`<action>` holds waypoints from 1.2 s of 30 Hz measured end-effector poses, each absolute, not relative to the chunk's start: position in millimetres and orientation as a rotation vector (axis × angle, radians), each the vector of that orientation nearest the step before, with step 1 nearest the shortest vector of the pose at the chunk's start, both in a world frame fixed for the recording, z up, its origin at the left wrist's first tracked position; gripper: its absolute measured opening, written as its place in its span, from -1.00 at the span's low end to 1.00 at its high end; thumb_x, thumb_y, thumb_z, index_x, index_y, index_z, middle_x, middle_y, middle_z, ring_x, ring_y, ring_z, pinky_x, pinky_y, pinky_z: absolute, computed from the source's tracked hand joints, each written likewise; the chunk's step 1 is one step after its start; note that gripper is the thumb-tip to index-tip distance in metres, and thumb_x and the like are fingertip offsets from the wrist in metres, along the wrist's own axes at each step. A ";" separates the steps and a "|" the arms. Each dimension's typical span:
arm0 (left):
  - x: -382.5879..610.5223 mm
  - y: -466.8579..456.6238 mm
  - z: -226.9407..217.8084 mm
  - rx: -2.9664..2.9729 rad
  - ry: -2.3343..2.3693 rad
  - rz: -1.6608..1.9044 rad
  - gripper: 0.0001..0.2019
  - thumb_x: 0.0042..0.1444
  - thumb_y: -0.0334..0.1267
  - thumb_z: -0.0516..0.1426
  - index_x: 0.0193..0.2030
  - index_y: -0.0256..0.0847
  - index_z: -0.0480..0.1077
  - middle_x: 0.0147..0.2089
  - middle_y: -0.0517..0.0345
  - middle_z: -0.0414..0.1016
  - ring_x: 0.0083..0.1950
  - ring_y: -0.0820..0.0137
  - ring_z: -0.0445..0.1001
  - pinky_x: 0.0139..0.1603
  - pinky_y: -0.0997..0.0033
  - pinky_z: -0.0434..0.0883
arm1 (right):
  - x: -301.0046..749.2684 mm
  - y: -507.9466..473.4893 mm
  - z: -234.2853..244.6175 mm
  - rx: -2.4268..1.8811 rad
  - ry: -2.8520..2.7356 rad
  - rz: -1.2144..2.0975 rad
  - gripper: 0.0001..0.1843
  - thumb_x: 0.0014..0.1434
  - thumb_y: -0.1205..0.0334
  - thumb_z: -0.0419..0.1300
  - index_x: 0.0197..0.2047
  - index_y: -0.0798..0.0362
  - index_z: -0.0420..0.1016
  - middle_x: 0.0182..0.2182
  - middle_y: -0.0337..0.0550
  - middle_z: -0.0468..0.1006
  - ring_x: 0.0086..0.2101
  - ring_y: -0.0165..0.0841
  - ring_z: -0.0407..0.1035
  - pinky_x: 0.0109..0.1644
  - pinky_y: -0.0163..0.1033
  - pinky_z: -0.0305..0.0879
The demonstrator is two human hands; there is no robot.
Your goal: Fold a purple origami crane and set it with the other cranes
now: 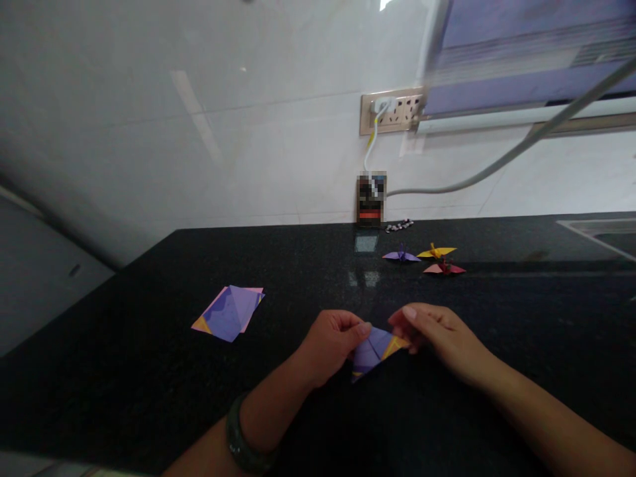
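My left hand (336, 346) pinches a folded sheet of purple origami paper (376, 351) between thumb and fingers at its upper left edge. The paper is a small triangle-like shape with a crease down the middle and yellow-orange at its corners. At its right corner, the curled fingers of my right hand (440, 334) meet the paper from behind, with the thumb raised above them. To the left lies a small stack of origami sheets (232, 313), purple on top with pink edges beneath. A dark green bangle (242, 437) circles my left wrist.
Beyond my hands sit a purple paper crane (401, 256), a yellow crane (436, 252) and a red crane (444, 267). A beaded string (399, 226) lies beside a blurred box (370, 202) against the wall. Cables run from a wall socket (391, 111). The black countertop (149, 391) reaches a sink edge (596, 240) at right.
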State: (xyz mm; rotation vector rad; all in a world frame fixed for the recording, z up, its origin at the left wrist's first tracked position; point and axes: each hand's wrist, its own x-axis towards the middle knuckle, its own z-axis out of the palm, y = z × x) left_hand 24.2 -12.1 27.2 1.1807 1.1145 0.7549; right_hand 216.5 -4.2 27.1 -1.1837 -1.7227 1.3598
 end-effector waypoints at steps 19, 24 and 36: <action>21.8 -11.3 25.8 1.330 1.162 0.727 -0.74 -0.05 -0.12 0.07 -0.46 -0.33 0.34 -0.59 0.26 0.19 -0.58 0.56 0.09 -0.59 0.54 0.05 | 212.9 -9.0 23.9 -1.166 -1.828 1.623 -0.59 0.16 0.00 -0.08 -0.57 0.11 0.21 -0.70 -0.35 0.23 -0.68 -0.55 0.10 -0.60 -0.42 0.04; 23.0 -11.1 24.0 1.296 1.166 0.720 -0.72 -0.05 -0.09 0.06 -0.47 -0.32 0.34 -0.61 0.28 0.19 -0.60 0.55 0.09 -0.60 0.53 0.05 | 213.2 -7.6 23.1 -1.136 -1.724 1.703 -0.52 0.16 -0.05 -0.12 -0.59 0.13 0.26 -0.71 -0.32 0.26 -0.70 -0.55 0.11 -0.61 -0.43 0.04; 23.4 -10.6 22.8 1.234 1.153 0.697 -0.73 -0.07 -0.09 0.06 -0.52 -0.29 0.31 -0.64 0.30 0.16 -0.62 0.56 0.09 -0.61 0.53 0.06 | 216.6 -5.3 21.2 -1.165 -1.647 1.787 -0.68 0.05 0.07 0.08 -0.56 0.14 0.35 -0.76 -0.34 0.31 -0.75 -0.58 0.08 -0.67 -0.43 -0.05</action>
